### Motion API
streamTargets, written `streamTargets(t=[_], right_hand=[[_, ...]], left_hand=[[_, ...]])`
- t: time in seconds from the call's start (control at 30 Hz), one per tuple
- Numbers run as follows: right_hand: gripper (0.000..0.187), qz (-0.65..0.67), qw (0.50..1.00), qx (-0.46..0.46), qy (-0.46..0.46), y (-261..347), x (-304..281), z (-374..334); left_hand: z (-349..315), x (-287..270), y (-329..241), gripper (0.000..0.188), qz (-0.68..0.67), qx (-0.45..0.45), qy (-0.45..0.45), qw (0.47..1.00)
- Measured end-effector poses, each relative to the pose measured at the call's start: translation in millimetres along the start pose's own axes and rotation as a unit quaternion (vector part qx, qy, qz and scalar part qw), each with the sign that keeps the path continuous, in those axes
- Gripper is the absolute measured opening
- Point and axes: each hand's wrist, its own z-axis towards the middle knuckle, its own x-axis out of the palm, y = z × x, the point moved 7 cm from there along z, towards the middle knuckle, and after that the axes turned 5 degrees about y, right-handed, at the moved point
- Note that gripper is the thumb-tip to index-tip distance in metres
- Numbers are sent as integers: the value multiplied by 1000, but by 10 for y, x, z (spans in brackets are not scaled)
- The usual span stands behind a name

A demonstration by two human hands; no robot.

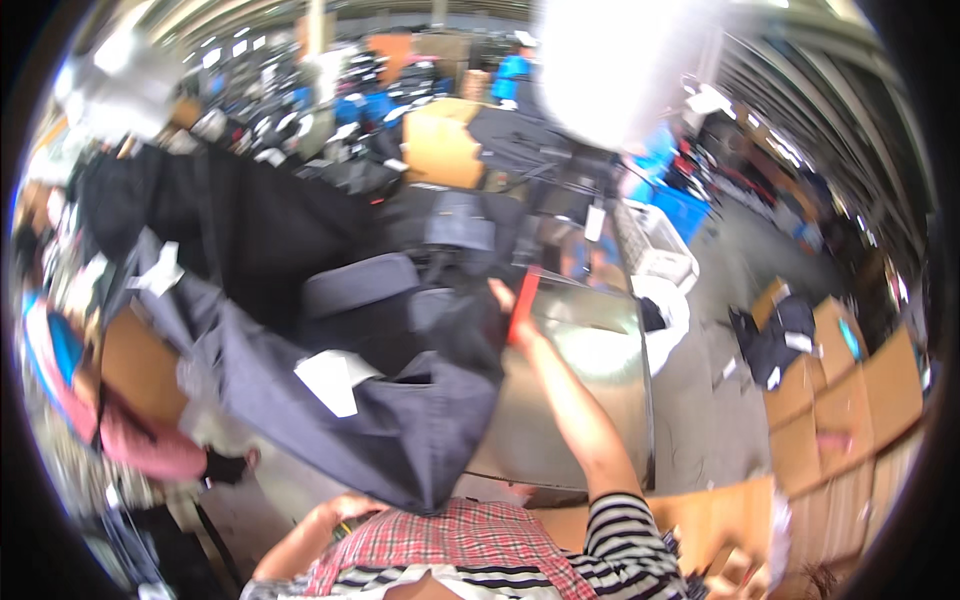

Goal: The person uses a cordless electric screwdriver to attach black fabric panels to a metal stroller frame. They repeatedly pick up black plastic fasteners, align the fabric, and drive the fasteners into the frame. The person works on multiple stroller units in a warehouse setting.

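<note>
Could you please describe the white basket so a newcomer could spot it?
Find the metal tabletop right of the dark garment. The white basket sits along its right side, farther back. Unlike the rounded white container nearer, it is boxy; unlike the blue crate behind, white.

Garment (pixel 430 410): shows grey and black. Tag (pixel 336 378): white. Narrow item (pixel 525 300): red. Apron (pixel 450 535): bears red check. Sleeve (pixel 625 535): black-and-white stripes. Crate (pixel 668 262), right: white. Bin (pixel 687 215), far right: blue.

Black and dark-grey cloth garment (pixel 270 360), loosely folded, white label (pixel 338 382) on its front, draped left of the shiny metal tabletop (pixel 580 410); narrow red strip (pixel 525 300), slanted, at its right edge.
</note>
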Motion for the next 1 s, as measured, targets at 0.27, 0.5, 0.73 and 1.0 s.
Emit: streamTargets(t=[0.27,0.5,0.73,1.0], right_hand=[[52,-126,980,-90,126,47,648,289],[68,-213,969,-120,42,412,-1283,1427],[66,-226,957,-94,-158,1396,-3433,3220],[82,-314,863,-257,-300,3200,-3805,3728]], left_hand=[[512,-86,-1039,98,42,-10,28,999],[1349,162,-1200,104,-99,-14,61,993],[1808,401,-1446,102,-172,-81,-34,981],[2109,342,-1777,99,-238,-115,-94,960]])
